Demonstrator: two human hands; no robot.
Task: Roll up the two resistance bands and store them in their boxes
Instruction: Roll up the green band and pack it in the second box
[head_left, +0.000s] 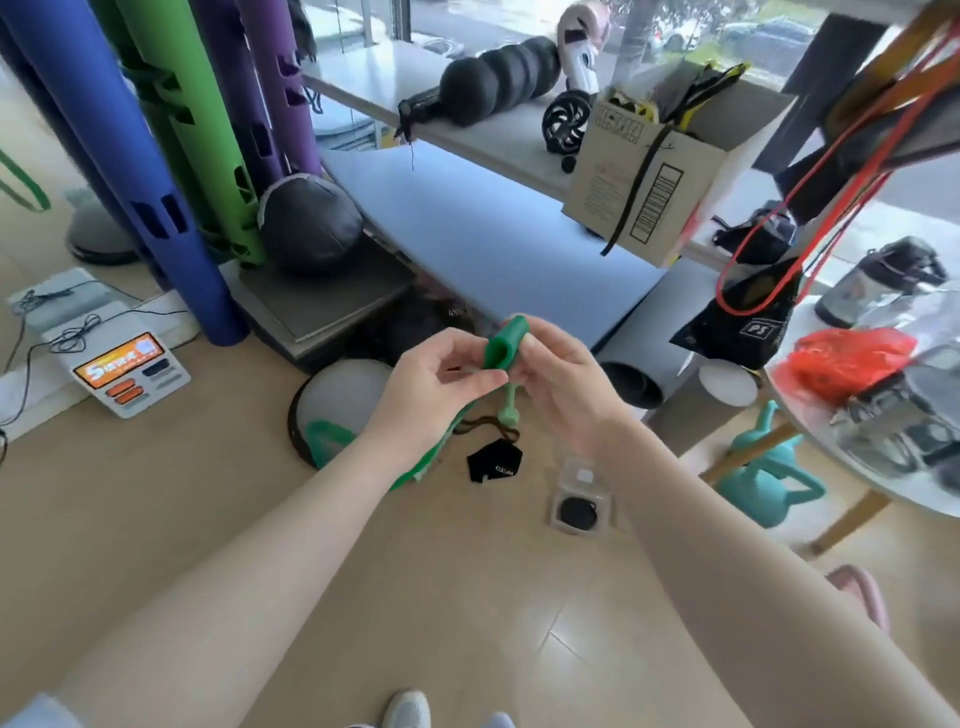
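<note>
A green resistance band (503, 347) is held in mid-air between both hands, its upper end curled into a small loop. My left hand (441, 384) pinches it from the left and my right hand (558, 382) grips it from the right. The band's loose tail (415, 470) hangs down under my left wrist. On the wooden floor below stands a small clear box (581, 501) with a rolled black band (577, 513) inside. A black pouch (493, 461) lies on the floor to the left of the box.
A grey balance dome (337, 400) and a pale green dumbbell (508, 410) lie under my hands. Teal kettlebells (763, 478) stand by a round table (852, 467) on the right. Rolled mats (171, 156), a black ball (311, 228) and a cardboard box (644, 182) crowd the back.
</note>
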